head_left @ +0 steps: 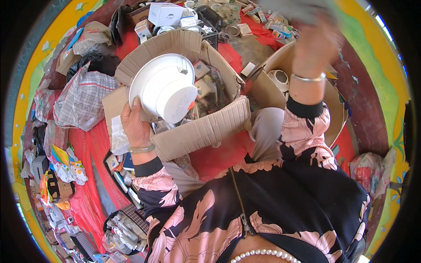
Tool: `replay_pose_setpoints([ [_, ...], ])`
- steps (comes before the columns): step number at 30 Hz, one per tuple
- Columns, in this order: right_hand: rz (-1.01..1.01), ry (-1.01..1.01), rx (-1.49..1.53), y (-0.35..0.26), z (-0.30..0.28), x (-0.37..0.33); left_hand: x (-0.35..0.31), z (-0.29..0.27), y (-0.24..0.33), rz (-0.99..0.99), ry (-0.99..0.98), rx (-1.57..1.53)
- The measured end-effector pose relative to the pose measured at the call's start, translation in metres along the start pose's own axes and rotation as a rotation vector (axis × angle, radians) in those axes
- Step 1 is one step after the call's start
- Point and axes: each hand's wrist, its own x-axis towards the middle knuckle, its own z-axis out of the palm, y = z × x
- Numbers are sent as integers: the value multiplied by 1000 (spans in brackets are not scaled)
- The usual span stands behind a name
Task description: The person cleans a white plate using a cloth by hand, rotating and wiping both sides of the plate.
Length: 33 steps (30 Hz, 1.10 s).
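Nearest the camera, a black jacket patterned with pink leaves point(263, 210) is seen. An open brown cardboard box point(206, 127) of small parts lies on the red floor cloth point(219, 153). Above its left edge, a round white plastic lamp housing point(164, 87) is gripped by the left hand point(135, 125); much seemingly remains unsorted. The raised right hand point(313, 44) is blurred, its grip untellable.

White round lamp fitting point(163, 90) tilted (clip visible), held above box.

I think this is a small shop or store room. I see open brown cardboard boxes point(206, 127), little white product boxes point(165, 14) and packets piled on a red floor cloth point(94, 144).
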Motion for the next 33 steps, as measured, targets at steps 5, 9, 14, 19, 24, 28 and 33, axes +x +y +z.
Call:
replay_pose_setpoints([
  [5,19,-1205,-228,35,24,-96,9,7,-9,-4,-9,-12],
  [9,61,-1085,-150,58,40,-96,5,8,0,0,11,-73],
  [14,-180,-32,-222,-12,-3,19,4,2,3,-16,18,-137],
  [19,-22,-1356,-177,45,37,-96,12,-6,-13,-51,-1,-142],
  [24,-3,-906,119,22,49,-50,7,2,-3,-44,15,-224],
  [28,-50,-184,320,-53,71,28,10,-10,-11,-111,58,-337],
  [33,-615,-97,30,-69,90,32,17,6,-27,-187,86,-413],
])
